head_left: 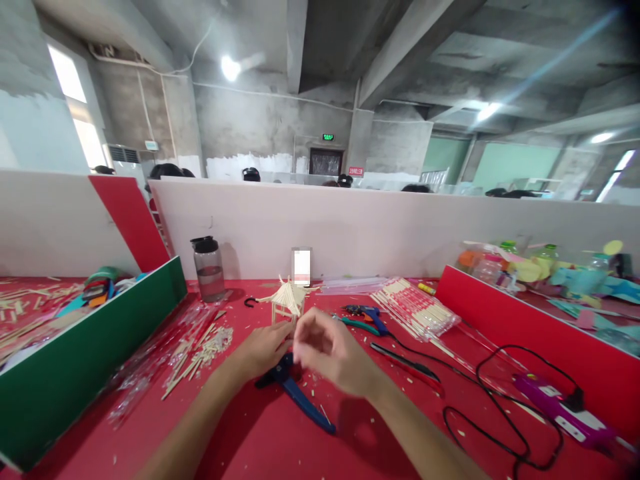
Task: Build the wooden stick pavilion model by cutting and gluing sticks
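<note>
A small pavilion model of pale wooden sticks (289, 297), with a sloping roof on thin posts, stands in the middle of the red table. At its foot is my left hand (267, 348), fingers together and bent at the tips, partly hidden behind the right. Whether they grip the model cannot be seen. My right hand (334, 350) is raised just in front, thumb and fingers curled into a pinch; anything held there is hidden. Blue-handled cutters (305, 402) lie beneath both hands.
A hot glue gun (374, 317), red-and-black utility knife (407, 367) and bundled sticks (417, 308) lie right. A black cable loops to a purple power strip (565, 410). Stick scraps (214, 347) and a water bottle (208, 270) are left; a phone (301, 267) stands behind.
</note>
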The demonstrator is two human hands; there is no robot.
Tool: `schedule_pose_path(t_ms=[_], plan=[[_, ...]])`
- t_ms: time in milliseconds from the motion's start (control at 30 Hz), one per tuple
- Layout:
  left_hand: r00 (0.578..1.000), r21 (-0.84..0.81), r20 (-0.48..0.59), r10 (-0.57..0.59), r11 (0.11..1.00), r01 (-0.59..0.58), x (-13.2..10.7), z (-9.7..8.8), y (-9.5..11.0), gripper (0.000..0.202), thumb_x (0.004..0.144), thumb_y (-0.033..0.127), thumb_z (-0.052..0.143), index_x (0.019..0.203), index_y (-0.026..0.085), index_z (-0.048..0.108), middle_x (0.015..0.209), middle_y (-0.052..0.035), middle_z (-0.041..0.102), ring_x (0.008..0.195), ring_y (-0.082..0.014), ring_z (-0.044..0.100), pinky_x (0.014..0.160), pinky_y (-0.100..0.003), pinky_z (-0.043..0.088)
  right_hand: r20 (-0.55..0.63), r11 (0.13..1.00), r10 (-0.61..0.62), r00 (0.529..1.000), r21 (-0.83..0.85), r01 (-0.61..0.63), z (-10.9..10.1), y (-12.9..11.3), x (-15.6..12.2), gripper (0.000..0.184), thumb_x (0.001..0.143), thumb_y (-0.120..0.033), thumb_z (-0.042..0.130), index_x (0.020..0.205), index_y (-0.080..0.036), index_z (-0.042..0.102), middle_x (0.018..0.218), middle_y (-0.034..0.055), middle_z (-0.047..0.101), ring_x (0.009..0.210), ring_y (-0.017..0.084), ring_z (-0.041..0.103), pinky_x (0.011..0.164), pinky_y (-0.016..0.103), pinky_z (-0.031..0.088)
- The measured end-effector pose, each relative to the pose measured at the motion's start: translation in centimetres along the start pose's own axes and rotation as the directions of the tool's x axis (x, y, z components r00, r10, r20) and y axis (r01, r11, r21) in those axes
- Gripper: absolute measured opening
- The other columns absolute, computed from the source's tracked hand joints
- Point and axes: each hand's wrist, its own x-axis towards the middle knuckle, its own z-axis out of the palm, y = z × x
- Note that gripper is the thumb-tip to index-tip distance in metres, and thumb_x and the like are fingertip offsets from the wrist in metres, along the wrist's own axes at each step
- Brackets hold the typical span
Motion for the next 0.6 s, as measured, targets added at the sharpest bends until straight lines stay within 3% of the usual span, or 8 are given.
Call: schedule_pose_path(t_ms=[67,133,233,367,600], plan=[[0.995,0.019,0.082,0.06,0.998,-0.061,0.1,-0.1,-0.2,0.011,0.092,0.028,0.048,0.096,0.023,0.056,0.096,-0.0007,0.066,0.082,-0.017,0.061,0.073,-0.024,0.042,-0.149,0.975,-0.058,0.987,-0.223,0.024,-2.2,3.5,1.6,0.011,0.088,-0.031,0.06,0.087,-0.021,0.054,0.079,-0.0007,0.061,0.069,0.013,0.058,0.067,0.026,0.047],[0.988,0.053,0.127,0.085,0.994,-0.093,0.2,-0.2,-0.3,0.014,0.095,0.027,0.04,0.096,0.022,0.053,0.093,-0.0014,0.064,0.079,-0.0164,0.06,0.071,-0.024,0.042,-0.218,0.926,-0.088,0.972,-0.376,-0.001,-3.7,6.7,2.0,0.007,0.088,-0.027,0.058,0.088,-0.02,0.056,0.082,0.0007,0.062,0.073,0.014,0.059,0.068,0.026,0.047],[0.988,0.062,0.125,0.09,0.993,-0.098,0.2,-0.2,-0.2,0.016,0.097,0.028,0.036,0.096,0.023,0.051,0.094,-0.0017,0.063,0.081,-0.0163,0.06,0.072,-0.024,0.042,-0.14,0.883,-0.051,0.989,-0.468,-0.02,-4.0,10.0,1.4,0.011,0.086,-0.022,0.059,0.097,-0.02,0.061,0.085,0.0023,0.067,0.077,0.017,0.063,0.07,0.027,0.049],[0.987,0.039,0.125,0.099,0.994,-0.105,0.0,0.0,-0.1,0.02,0.1,0.033,0.034,0.096,0.024,0.051,0.096,-0.0017,0.064,0.085,-0.0163,0.061,0.076,-0.023,0.042,-0.119,0.869,-0.048,0.992,-0.495,-0.017,-2.8,11.7,1.2,0.011,0.088,-0.02,0.059,0.096,-0.02,0.066,0.092,0.0044,0.072,0.085,0.019,0.068,0.079,0.029,0.05],[0.99,0.056,0.119,0.078,0.995,-0.085,0.0,0.2,0.1,0.019,0.099,0.032,0.036,0.096,0.024,0.053,0.096,-0.0023,0.064,0.084,-0.0174,0.062,0.073,-0.024,0.043,-0.18,0.846,-0.062,0.982,-0.532,-0.044,-2.6,12.2,1.8,0.009,0.089,-0.022,0.06,0.09,-0.021,0.069,0.086,0.0037,0.073,0.08,0.02,0.069,0.075,0.029,0.05]])
